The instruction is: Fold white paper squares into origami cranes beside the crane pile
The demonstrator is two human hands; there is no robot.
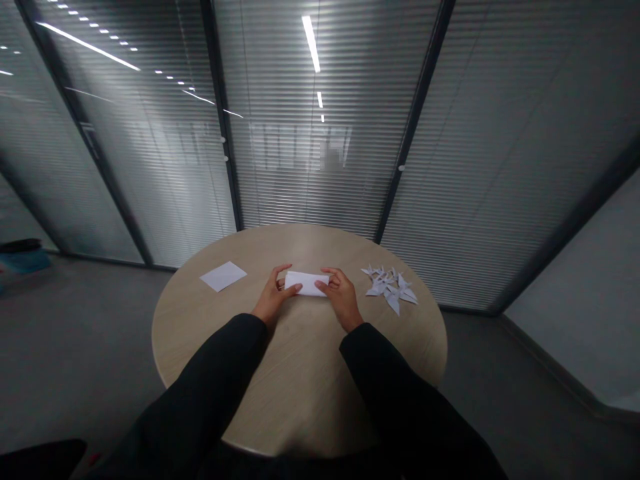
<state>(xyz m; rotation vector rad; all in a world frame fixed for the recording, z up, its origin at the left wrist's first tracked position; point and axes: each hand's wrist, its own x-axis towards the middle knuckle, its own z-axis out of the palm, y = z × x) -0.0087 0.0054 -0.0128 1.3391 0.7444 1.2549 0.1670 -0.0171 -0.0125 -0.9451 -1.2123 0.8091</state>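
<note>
Two black sleeves [200, 380] reach in from the bottom of the frame over a round, pale wood-grain table [300, 380] and end in bare hands. The left hand [273, 297] and the right hand [341, 298] stand apart, one at each end of a folded white paper strip [306, 283], which lies flat on the table above its centre. The left thumb and fingers clamp the strip's left end, while the right fingers [327, 283] press over its right end, leaving its middle showing between them. Well to the left of the hands lies a flat rectangular sheet of white paper [223, 276], set at an angle. Near the right hand, a loose heap of pointed white origami figures [390, 288] sits on the tabletop. Beyond the table spreads a grey floor [85, 313], with a dark bundle [20, 246] and a blue item [27, 261] at the far left. Behind rises a glass partition with grey slatted blinds [320, 167], its panes reflecting ceiling lights [310, 43] along the top of the frame.
</note>
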